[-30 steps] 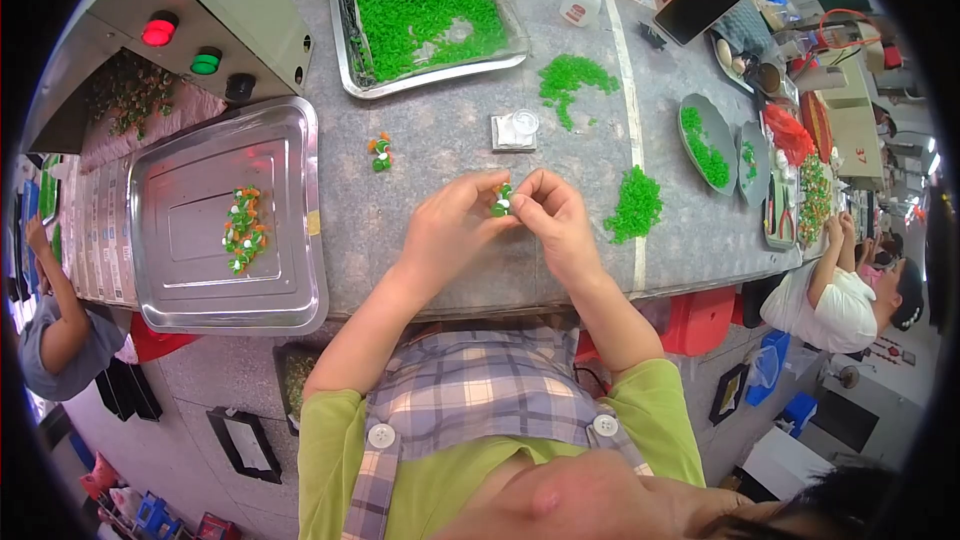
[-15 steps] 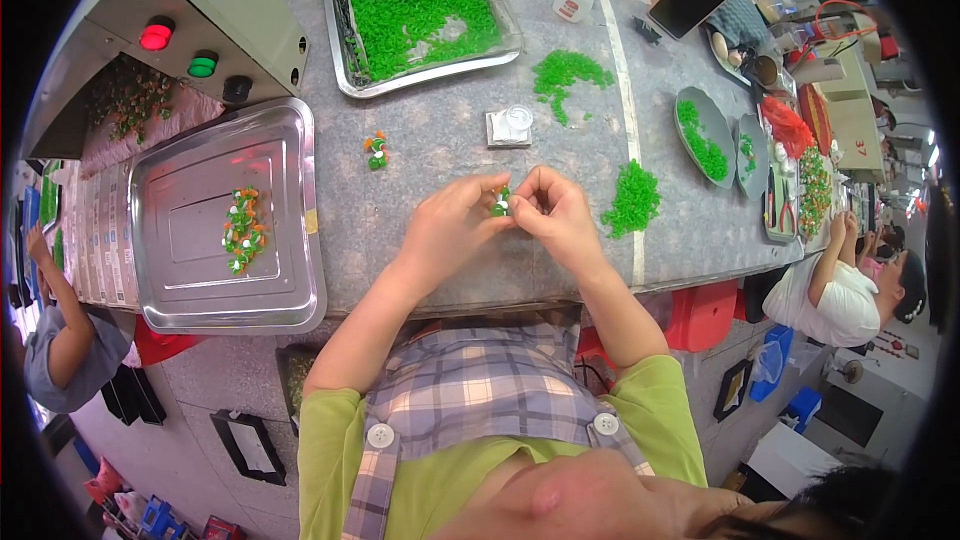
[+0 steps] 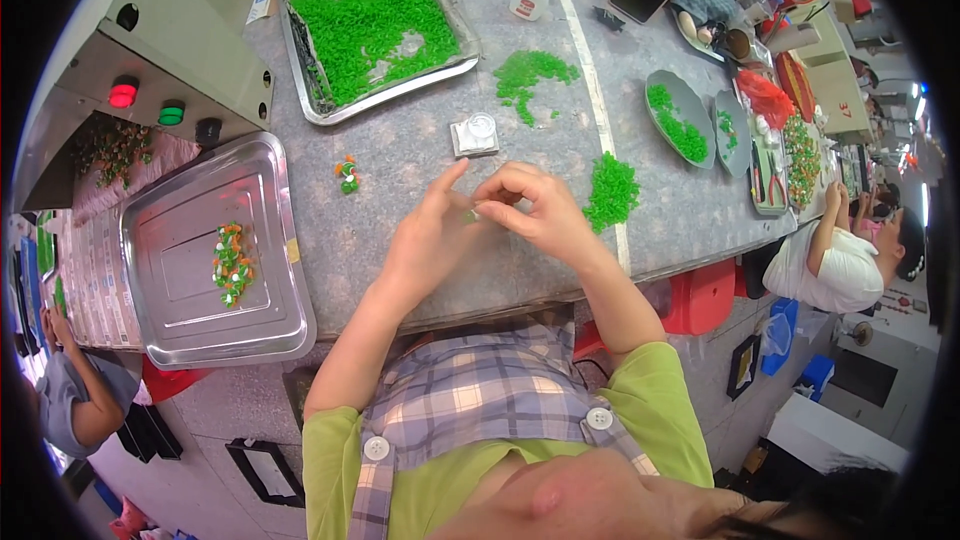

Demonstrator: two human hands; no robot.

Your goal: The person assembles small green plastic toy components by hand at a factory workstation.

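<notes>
Grey table: multicolour clusters made up in metal tray, lone cluster right of it; green pile left loose. Small green piece between left hand and right hand, blurred; can't tell either grip.

Grey worktable over a pale tiled floor

A long worktable with a mottled grey top spans the scene, a white strip crossing it right of the middle; a grey metal cabinet stands at its far left; below, the grey floor shows tile joints; a red stool sits under the table's near right edge; to the right on the floor are a blue bin and a black frame; white lights shine at the far right.
</notes>
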